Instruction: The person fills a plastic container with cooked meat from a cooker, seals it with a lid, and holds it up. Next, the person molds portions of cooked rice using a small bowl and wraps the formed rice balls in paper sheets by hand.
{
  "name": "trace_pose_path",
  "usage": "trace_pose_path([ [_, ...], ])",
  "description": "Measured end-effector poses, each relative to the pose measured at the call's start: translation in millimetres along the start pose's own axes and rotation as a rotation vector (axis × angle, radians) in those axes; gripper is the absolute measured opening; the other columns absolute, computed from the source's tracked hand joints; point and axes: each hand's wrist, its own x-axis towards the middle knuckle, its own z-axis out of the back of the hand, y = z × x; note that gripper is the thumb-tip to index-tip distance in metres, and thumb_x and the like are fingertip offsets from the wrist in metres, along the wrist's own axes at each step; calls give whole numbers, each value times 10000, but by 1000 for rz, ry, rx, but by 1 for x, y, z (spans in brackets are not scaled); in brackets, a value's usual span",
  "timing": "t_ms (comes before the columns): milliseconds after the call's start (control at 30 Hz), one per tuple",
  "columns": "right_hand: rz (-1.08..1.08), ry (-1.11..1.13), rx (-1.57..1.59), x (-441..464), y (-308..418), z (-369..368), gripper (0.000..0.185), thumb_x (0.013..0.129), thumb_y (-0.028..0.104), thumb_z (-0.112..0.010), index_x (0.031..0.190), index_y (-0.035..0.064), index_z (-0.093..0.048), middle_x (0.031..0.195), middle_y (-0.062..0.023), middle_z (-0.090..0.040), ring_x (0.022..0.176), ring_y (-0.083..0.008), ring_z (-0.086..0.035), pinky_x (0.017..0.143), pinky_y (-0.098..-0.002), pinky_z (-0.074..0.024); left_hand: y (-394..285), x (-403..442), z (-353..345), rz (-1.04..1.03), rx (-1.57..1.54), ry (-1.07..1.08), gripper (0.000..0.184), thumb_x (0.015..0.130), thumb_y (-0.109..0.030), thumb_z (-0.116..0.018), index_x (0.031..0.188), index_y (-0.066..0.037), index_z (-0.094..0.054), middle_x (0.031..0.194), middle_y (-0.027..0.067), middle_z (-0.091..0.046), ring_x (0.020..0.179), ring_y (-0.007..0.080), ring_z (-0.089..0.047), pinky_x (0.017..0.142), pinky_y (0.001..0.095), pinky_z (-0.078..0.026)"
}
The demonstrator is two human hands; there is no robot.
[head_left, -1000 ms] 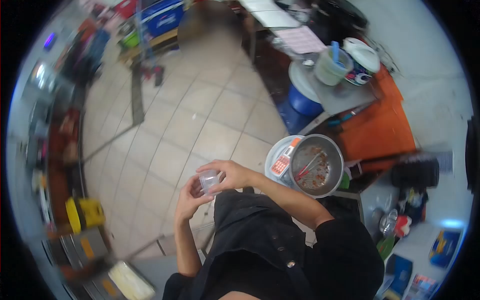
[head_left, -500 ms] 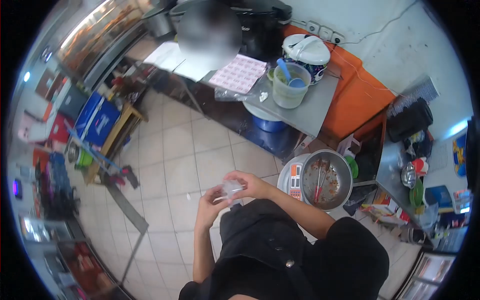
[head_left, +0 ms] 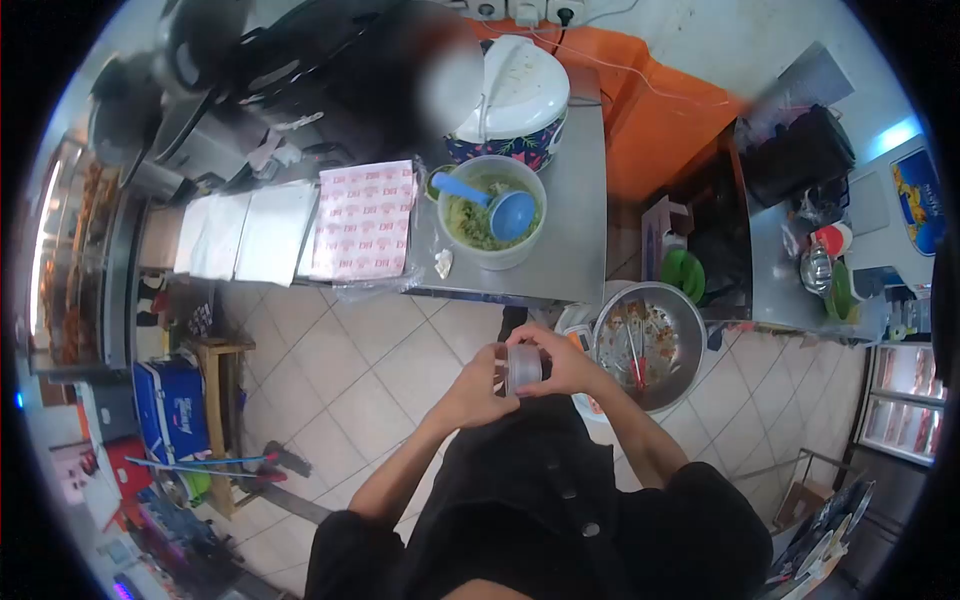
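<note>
A small clear plastic cup (head_left: 523, 368) is held between my two hands in front of my apron. My left hand (head_left: 476, 390) has its fingers round the cup's left side. On the right side my right hand (head_left: 560, 362) grips the cup with thumb and fingers. Beyond them, on the metal table (head_left: 577, 230), stands a white tub (head_left: 492, 255) of green food with a blue ladle (head_left: 512, 214) in it. Right of my right hand is a large metal bowl (head_left: 682, 350) with food bits and red-handled tongs (head_left: 640, 368).
Pink-printed paper (head_left: 362, 220) and white sheets (head_left: 272, 232) lie on the table, left of the tub. A rice cooker (head_left: 522, 90) stands behind it. At the left are a blue cooler (head_left: 172, 410) and a wooden stand (head_left: 222, 400).
The view has swung toward the table, which now lies straight ahead. My hands still hold the cup and appear further right and slightly higher than a second ago.
</note>
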Motion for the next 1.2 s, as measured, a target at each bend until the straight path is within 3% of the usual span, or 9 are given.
trace_pose_path([
  [233,70,-203,160,25,33,80,725,668,197,-855,1292,100,-500,1308,-100,-497,1240,-261,-491,1010,-377,-411,-105,78,55,20,115,157,855,648,-195,-801,1330,98,-375,1206,252,-566,1118,337,-620,985,389,-506],
  [333,100,-251,250,35,36,98,786,632,201,-887,1306,99,-497,1311,-119,-493,1242,-268,-488,1015,-383,-404,-122,97,65,-183,217,144,794,683,-176,-817,1323,81,-425,1178,226,-587,1108,315,-629,966,377,-519],
  [433,150,-310,347,44,39,111,791,600,197,-907,1285,99,-523,1305,-125,-492,1231,-274,-492,1019,-386,-397,-136,122,88,-112,-7,272,647,738,-125,-801,1289,46,-508,1233,215,-571,1097,298,-636,957,352,-524],
  [467,194,-314,303,51,43,117,781,593,197,-910,1272,99,-535,1301,-124,-491,1226,-275,-493,1020,-385,-395,-146,129,89,-118,-17,140,372,769,-69,-775,1103,29,-644,1131,193,-647,964,253,-693,841,310,-562],
  [600,263,-271,395,69,56,126,754,577,214,-920,1234,97,-568,1284,-121,-491,1216,-276,-493,1024,-384,-387,-170,149,97,-180,224,-71,141,759,-61,-781,787,20,-670,729,98,-702,690,173,-715,610,280,-544],
  [900,407,-258,515,94,51,152,736,613,212,-895,1250,110,-541,1274,-137,-479,1202,-274,-491,1014,-399,-391,-190,172,132,-196,261,59,143,771,-79,-762,836,-11,-655,668,53,-649,560,119,-592,516,264,-453],
  [1000,394,-547,654,88,19,156,646,641,167,-870,1190,93,-537,1258,-139,-481,1191,-273,-491,999,-400,-404,-197,177,166,-216,278,130,124,799,-66,-718,904,-29,-663,680,53,-649,562,108,-596,521,253,-451],
  [1100,25,-1080,130,95,-81,145,553,664,145,-850,1111,75,-532,1302,-181,-464,1216,-323,-486,990,-418,-423,-205,160,199,-107,406,334,137,826,-73,-686,956,-40,-660,708,57,-658,550,98,-586,529,252,-449],
  [1200,-122,-945,-365,113,-129,127,502,669,145,-850,1042,63,-525,1376,-214,-414,1264,-384,-448,1002,-435,-427,-190,144,201,-45,210,581,306,827,-119,-700,1129,-80,-674,754,68,-683,537,103,-580,526,256,-450],
])
